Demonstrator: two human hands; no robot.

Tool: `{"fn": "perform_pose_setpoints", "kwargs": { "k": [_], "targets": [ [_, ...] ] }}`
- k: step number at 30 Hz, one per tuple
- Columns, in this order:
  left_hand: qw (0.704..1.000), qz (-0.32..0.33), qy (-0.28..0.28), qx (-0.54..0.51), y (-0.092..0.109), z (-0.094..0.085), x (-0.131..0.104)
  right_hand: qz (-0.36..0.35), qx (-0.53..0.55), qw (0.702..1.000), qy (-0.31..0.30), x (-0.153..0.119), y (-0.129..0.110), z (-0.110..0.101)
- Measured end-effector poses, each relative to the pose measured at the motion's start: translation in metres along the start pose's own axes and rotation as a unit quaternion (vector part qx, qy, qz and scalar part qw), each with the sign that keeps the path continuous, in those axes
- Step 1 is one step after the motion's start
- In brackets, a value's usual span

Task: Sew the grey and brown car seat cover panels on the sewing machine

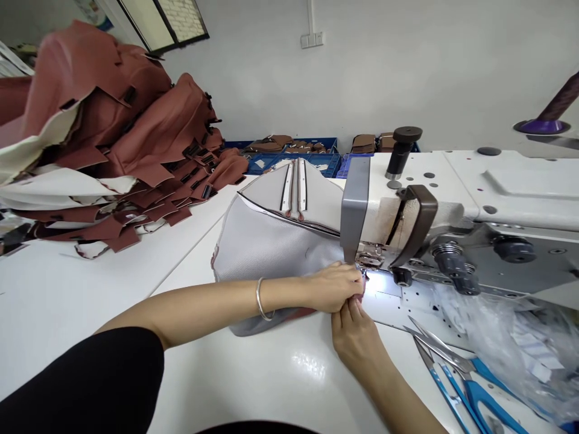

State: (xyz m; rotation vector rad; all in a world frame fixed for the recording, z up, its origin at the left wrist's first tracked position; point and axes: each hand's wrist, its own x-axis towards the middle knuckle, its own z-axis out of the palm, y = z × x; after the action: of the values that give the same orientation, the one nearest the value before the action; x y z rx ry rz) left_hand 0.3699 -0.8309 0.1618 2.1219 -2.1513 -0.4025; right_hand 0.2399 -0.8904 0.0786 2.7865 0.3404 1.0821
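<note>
A grey fabric cover (pixel 275 241) with a reddish-brown edge lies on the white table, its right end at the needle area of the sewing machine (pixel 357 205). My left hand (pixel 337 286), with a silver bangle on the wrist, is closed on the fabric edge just in front of the lit needle area. Right below it, my right hand (pixel 353 331) pinches the same edge, its fingertips touching the left hand. The fingers hide most of the edge between them. Two white strips with dark lines run down the upper part of the cover.
A tall pile of reddish-brown covers (pixel 149 138) fills the left back of the table (pixel 45 301). Blue-handled scissors (pixel 479 392) and crumpled clear plastic (pixel 502 337) lie at the right. Behind the table stand blue crates (pixel 316 163) with brown pieces. A purple thread cone base (pixel 543 126) shows upper right.
</note>
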Motion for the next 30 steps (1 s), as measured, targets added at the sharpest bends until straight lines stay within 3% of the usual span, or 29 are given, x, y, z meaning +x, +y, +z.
{"fn": "perform_pose_setpoints", "kwargs": {
  "k": [8, 18, 24, 30],
  "targets": [
    [0.996, -0.006, 0.033, 0.083, 0.001, 0.015, 0.003, -0.022, 0.025, 0.999, -0.001, -0.001, 0.009, 0.006],
    [0.992, 0.017, 0.068, 0.102, -0.016, 0.021, 0.007, 0.012, 0.005, 1.000, -0.008, 0.004, 0.013, 0.010],
    [0.994, -0.012, 0.058, 0.092, -0.017, 0.020, 0.008, 0.073, -0.037, 0.997, 0.004, 0.005, -0.007, 0.009],
    [0.998, -0.049, 0.031, 0.019, -0.006, 0.012, 0.002, 0.089, -0.059, 0.994, -0.008, 0.000, -0.029, -0.003]
  ]
}}
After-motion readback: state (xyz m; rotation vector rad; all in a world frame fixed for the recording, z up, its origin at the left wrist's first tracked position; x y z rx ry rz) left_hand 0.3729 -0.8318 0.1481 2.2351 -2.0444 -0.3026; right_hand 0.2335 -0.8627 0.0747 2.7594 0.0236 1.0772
